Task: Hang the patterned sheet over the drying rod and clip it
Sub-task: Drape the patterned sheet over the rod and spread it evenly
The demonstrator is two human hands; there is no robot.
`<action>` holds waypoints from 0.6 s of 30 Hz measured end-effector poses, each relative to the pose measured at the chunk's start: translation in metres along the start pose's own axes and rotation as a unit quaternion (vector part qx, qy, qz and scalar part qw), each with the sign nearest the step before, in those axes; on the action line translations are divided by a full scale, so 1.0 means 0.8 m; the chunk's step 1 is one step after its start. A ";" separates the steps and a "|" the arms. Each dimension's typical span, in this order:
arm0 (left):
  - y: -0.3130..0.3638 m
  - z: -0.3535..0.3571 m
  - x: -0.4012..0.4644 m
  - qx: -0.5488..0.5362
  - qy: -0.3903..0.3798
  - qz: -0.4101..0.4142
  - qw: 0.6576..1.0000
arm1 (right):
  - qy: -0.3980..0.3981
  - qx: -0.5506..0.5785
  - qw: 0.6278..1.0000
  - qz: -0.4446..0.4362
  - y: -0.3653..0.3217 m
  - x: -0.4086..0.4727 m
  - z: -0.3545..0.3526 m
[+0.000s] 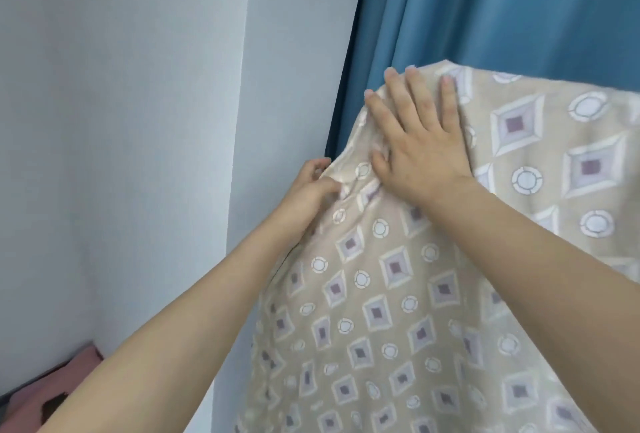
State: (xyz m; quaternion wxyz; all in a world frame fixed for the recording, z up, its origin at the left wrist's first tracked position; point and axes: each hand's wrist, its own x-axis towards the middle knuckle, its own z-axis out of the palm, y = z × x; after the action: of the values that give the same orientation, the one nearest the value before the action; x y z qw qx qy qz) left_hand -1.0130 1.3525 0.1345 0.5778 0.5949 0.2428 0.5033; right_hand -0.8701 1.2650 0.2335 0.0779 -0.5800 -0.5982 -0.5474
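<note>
The patterned sheet point(388, 294) is beige with white diamonds, purple squares and white rings. It hangs draped from a high line at the upper right, and the drying rod under it is hidden by the fabric. My right hand point(419, 141) lies flat with spread fingers on the sheet's top left corner. My left hand point(311, 186) pinches the sheet's left edge just below that corner. No clip is visible.
A blue curtain point(502, 6) hangs behind the sheet. A pale grey wall point(121, 120) with a vertical corner fills the left. Some pink cloth point(45, 387) lies at the bottom left.
</note>
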 end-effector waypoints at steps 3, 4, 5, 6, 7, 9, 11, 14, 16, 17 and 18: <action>0.041 0.031 0.016 -0.058 -0.059 0.046 0.996 | 0.014 -0.012 0.998 0.054 0.034 0.008 -0.018; 0.053 0.039 0.024 -0.058 -0.048 0.060 0.995 | 0.013 -0.012 0.997 0.076 0.046 0.012 -0.024; 0.063 0.047 0.032 -0.044 -0.017 0.076 0.996 | 0.012 -0.011 0.995 0.097 0.058 0.016 -0.032; 0.071 0.052 0.040 -0.025 0.019 0.095 0.995 | 0.012 -0.009 0.993 0.116 0.069 0.019 -0.040; 0.080 0.059 0.046 0.003 0.049 0.119 0.992 | 0.014 0.001 0.991 0.131 0.083 0.021 -0.047; 0.083 0.061 0.054 0.063 0.077 0.150 0.984 | -0.015 0.050 0.987 0.153 0.102 0.023 -0.052; 0.083 0.060 0.058 0.092 0.073 0.169 0.979 | -0.067 0.069 0.983 0.159 0.121 0.020 -0.055; 0.086 0.060 0.062 0.093 0.093 0.179 0.975 | -0.076 0.072 0.985 0.139 0.135 0.016 -0.057; 0.094 0.057 0.073 0.139 0.120 0.178 0.967 | -0.079 0.076 0.985 0.133 0.138 0.014 -0.059; 0.100 0.053 0.081 0.159 0.143 0.177 0.961 | -0.084 0.080 0.985 0.130 0.139 0.013 -0.058; 0.108 0.048 0.088 0.168 0.174 0.173 0.955 | -0.087 0.084 0.985 0.125 0.141 0.012 -0.058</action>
State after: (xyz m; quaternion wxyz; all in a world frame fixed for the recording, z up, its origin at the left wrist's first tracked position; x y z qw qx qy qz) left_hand -0.9778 1.3784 0.2440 0.3225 0.6195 0.3139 0.6432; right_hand -0.8101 1.2053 0.3222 0.1411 -0.6870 -0.5694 -0.4288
